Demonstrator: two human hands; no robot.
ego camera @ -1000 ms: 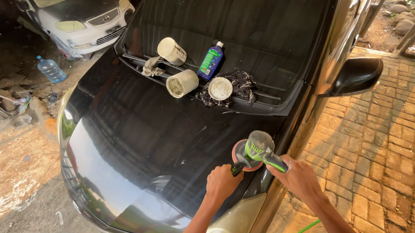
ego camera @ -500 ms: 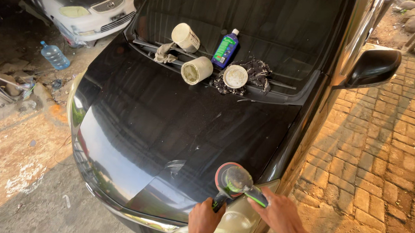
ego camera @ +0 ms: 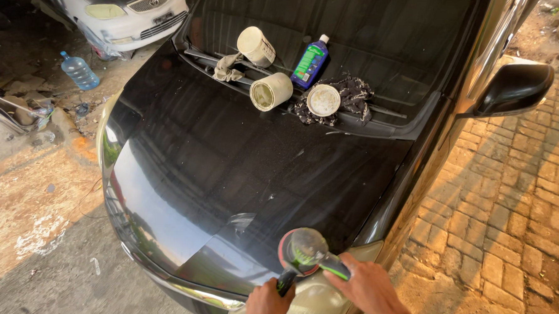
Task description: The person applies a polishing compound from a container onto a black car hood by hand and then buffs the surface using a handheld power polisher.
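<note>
Both hands grip a green-handled polisher (ego camera: 303,252) on a black car hood (ego camera: 229,167): left hand (ego camera: 268,304) cut off below, right hand (ego camera: 365,286) hiding the rear handle.

- The green-and-grey handheld polishing machine with its red pad (ego camera: 303,252) has slid down the glossy black car bonnet (ego camera: 229,167) toward its front edge.
- Left hand (ego camera: 268,304) and right hand (ego camera: 365,286) have followed.
</note>
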